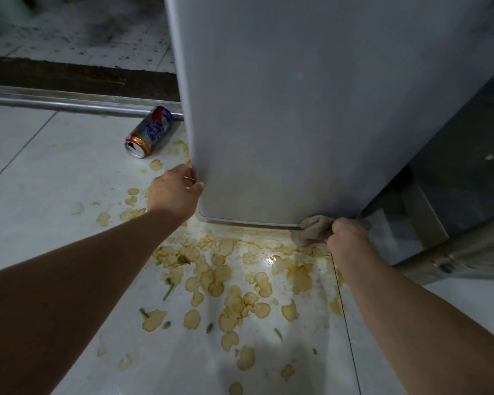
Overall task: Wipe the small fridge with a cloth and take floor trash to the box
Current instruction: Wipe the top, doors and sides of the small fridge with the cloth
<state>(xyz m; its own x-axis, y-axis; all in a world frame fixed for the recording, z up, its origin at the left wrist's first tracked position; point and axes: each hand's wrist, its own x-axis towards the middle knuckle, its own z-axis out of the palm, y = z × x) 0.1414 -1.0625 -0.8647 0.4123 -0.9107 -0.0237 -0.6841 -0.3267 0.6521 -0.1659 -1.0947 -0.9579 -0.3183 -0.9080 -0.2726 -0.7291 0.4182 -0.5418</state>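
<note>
The small grey fridge (297, 109) stands on the tiled floor and fills the upper middle of the view. My left hand (176, 192) grips the lower left edge of its door, fingers curled round the edge. My right hand (347, 238) holds a beige cloth (314, 228) bunched against the bottom right corner of the door. An empty drink can (150, 132), red, blue and silver, lies on its side on the floor just left of the fridge.
Yellow-brown dried stains and green scraps (226, 289) cover the white tiles in front of the fridge. A metal door track (69, 101) runs along the floor behind the can. A steel cabinet and its metal rail (462, 252) stand to the right.
</note>
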